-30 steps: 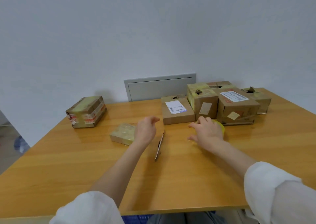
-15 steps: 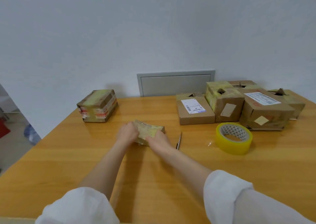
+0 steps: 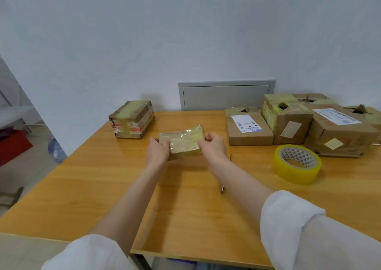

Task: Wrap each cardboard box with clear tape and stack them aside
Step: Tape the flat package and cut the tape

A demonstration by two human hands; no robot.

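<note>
A small flat box (image 3: 182, 140), fully covered in shiny clear tape, is held just above the table's middle. My left hand (image 3: 157, 151) grips its left end and my right hand (image 3: 213, 147) grips its right end. The roll of yellowish clear tape (image 3: 296, 166) lies flat on the table to the right, nobody touching it. One taped box (image 3: 132, 122) with red-printed strips stands alone at the far left. A cluster of cardboard boxes (image 3: 288, 123) sits at the far right, one low box (image 3: 248, 128) with a white label nearest me.
A thin knife or cutter (image 3: 223, 188) lies on the wooden table (image 3: 103, 187) just right of my right forearm. A grey wall panel (image 3: 225, 94) is behind the table. The floor drops off past the table's left edge.
My right hand left the tape roll and both hands took hold of the small taped box, raising it slightly off the table. The view has shifted left.
</note>
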